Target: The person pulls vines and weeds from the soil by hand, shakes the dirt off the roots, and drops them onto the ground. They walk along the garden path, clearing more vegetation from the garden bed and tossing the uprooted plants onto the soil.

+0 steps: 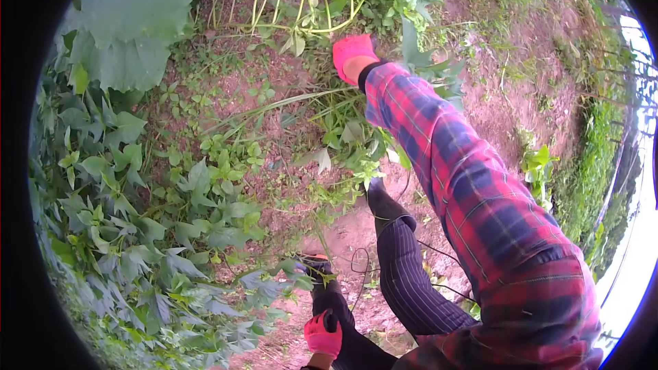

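Two bright pink gloves are covering the hands. The right hand is reaching to 12 o'clock, its fingertips hiding, so I cannot tell what they are pinching. The long-bladed, leafy green clump is lying just beside it, towards 6 o'clock, well apart from the left hand. That one is curling at 6 o'clock by a dark trouser leg. Two dark boots are standing between; broad-leaved green vines are spreading from 8 to 9 o'clock.
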`<action>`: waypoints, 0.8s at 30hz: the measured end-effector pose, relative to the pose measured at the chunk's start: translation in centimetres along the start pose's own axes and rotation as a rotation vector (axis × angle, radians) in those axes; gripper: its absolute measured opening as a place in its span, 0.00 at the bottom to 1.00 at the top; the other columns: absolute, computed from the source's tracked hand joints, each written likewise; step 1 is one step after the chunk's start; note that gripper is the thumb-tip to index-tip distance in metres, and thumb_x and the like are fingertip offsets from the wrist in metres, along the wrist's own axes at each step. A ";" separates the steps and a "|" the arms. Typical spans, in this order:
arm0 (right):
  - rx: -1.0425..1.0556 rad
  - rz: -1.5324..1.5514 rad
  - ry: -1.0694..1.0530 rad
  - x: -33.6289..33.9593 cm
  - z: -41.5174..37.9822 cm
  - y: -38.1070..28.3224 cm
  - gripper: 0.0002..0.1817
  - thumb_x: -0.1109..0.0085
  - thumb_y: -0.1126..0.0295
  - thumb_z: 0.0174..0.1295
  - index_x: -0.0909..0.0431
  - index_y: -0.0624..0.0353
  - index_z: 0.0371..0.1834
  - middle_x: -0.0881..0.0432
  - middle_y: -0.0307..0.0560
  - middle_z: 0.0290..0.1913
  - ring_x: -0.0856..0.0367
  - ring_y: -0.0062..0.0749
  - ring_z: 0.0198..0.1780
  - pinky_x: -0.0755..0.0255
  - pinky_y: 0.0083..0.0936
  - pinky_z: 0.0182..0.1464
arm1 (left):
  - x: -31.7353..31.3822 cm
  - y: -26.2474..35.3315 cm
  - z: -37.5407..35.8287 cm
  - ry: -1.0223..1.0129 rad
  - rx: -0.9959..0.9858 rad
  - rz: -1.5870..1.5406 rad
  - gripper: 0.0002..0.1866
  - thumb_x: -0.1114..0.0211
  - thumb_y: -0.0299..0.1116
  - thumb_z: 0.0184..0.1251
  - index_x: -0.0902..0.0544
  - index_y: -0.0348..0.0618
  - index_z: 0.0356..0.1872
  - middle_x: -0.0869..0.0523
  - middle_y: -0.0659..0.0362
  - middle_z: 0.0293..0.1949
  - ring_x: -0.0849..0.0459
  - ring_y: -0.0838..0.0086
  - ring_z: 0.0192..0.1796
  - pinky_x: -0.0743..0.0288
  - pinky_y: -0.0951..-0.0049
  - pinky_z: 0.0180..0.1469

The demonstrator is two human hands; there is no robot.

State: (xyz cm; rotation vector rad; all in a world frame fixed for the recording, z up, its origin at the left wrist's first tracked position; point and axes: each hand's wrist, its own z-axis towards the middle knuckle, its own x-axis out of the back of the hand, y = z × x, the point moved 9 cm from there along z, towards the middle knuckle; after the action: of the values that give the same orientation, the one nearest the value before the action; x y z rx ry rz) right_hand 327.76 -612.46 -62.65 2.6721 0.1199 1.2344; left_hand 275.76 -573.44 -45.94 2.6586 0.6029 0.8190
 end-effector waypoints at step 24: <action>0.124 0.120 -0.105 1.0 -1.6 0.4 0.23 0.27 0.63 0.47 0.15 0.49 0.51 0.14 0.39 0.52 0.16 0.38 0.55 0.22 0.44 0.46 | 0.6 1.7 2.3 -0.033 -0.092 0.094 0.19 0.31 0.40 0.53 0.17 0.48 0.47 0.14 0.52 0.39 0.16 0.56 0.44 0.26 0.57 0.53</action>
State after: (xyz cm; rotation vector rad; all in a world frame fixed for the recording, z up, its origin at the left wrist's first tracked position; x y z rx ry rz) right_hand 327.16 -612.45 -60.82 2.8828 0.0209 1.1515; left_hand 278.12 -574.97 -46.84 2.6276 0.4240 0.8066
